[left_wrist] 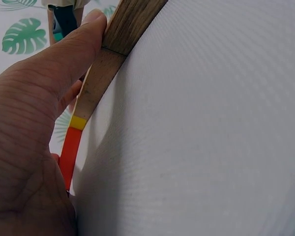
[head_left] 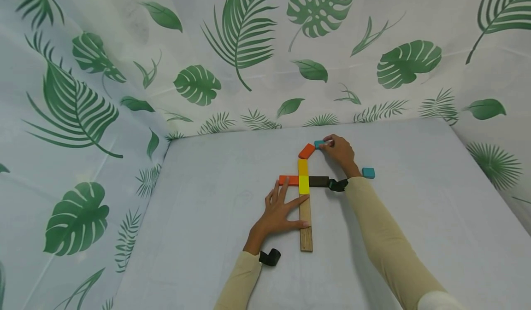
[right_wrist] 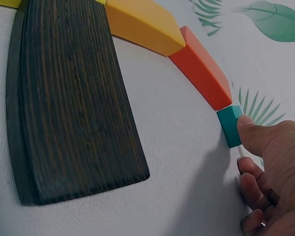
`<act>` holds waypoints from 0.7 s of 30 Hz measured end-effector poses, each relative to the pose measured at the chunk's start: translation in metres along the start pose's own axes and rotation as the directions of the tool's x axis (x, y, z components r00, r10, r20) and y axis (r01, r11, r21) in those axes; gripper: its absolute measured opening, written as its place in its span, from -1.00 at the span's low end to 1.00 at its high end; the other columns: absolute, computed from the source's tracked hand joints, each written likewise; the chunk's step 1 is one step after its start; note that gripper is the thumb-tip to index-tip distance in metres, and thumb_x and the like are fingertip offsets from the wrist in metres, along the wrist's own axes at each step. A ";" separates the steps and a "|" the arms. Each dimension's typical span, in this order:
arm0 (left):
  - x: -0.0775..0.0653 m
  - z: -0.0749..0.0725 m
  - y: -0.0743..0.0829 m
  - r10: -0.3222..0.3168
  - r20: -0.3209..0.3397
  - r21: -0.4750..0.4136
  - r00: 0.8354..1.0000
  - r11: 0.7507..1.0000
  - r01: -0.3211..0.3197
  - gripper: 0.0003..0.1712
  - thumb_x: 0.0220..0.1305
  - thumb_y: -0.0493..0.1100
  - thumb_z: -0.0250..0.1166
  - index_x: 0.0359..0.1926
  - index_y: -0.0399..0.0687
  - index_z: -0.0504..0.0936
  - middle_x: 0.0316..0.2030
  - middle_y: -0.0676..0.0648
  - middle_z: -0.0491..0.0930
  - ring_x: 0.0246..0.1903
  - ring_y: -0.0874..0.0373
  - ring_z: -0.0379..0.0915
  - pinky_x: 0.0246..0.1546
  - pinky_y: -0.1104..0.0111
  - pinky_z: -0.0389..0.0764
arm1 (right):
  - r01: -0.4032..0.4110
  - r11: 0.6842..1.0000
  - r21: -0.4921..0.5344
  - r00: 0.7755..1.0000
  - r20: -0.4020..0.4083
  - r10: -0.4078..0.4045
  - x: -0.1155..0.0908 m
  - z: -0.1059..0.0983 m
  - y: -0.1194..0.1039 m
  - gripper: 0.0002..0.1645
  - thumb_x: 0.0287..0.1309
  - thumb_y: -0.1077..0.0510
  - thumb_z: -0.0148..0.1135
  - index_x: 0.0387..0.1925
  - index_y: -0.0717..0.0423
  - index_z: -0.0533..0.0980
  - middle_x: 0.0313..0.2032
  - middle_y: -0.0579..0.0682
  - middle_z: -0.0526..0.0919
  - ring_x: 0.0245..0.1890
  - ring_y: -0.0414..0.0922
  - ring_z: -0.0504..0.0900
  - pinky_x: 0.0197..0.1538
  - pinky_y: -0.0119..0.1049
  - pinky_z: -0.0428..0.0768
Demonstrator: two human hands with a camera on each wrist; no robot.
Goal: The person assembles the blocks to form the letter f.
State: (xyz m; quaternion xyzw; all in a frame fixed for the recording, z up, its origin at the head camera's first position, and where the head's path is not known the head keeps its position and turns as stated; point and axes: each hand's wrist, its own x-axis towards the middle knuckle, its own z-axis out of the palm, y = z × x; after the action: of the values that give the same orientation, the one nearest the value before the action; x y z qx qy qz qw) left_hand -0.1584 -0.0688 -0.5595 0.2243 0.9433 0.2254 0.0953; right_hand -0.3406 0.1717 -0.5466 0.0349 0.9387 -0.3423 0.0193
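Observation:
My right hand [head_left: 341, 151] pinches a small teal block [right_wrist: 228, 126] between thumb and fingers, against the end of a slanted orange block [head_left: 307, 151]. That orange block meets a yellow block [head_left: 303, 166], below which a brighter yellow block [head_left: 304, 185] forms the middle of a cross. A red-orange block [head_left: 289, 180] extends left from it and a dark brown block [head_left: 318, 181] right. Two wooden blocks continue downward, an upper one [head_left: 304, 211] and a lower one [head_left: 306, 241]. My left hand [head_left: 275, 215] spreads its fingers over the red-orange and upper wooden blocks, touching them.
Another teal block [head_left: 368, 172] lies on the white surface [head_left: 207, 208], right of the right wrist. Behind and at the sides hangs a white cloth [head_left: 257, 100] with green leaf prints. Black straps [head_left: 270, 257] show at both wrists.

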 end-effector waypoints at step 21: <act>0.002 0.004 -0.001 -0.003 0.006 0.012 1.000 1.000 0.003 -0.10 0.09 0.50 0.22 0.44 0.65 0.11 0.56 -0.04 -0.53 0.52 -0.17 -0.66 0.42 -0.17 -0.19 | 0.086 0.993 0.079 0.996 -0.006 -0.086 -0.004 -0.005 0.008 -0.55 0.35 0.03 0.15 0.09 0.29 0.49 -0.11 0.29 0.57 -0.12 0.14 0.50 -0.02 -0.01 0.48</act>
State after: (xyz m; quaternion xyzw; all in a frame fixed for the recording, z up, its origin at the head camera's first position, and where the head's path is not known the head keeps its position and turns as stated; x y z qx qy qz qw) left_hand -0.1594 -0.0674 -0.5633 0.2241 0.9446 0.2191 0.0970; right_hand -0.3358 0.1811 -0.5479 -0.0042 0.9251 -0.3797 0.0020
